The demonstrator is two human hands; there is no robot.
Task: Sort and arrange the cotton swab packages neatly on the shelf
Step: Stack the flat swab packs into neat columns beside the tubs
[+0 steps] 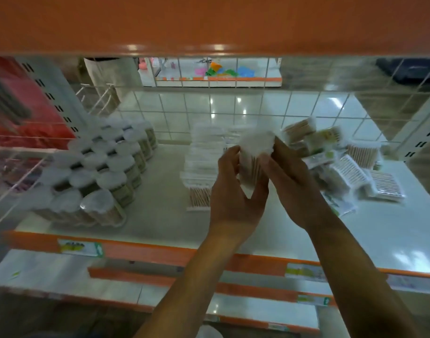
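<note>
Roughly halfway: left hand and right hand grip clamped on one swab pack, tubs lined up, messy pile unsorted.

At 12 o'clock you face a wire grid behind the shelf; through it, glossy floor tiles mirror bright lights. An orange board spans overhead, and a slotted upright stands at 10 o'clock.

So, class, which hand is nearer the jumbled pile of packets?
Right. The right hand lies beside the pile; the left hand is farther left. Both grip one package.
</note>
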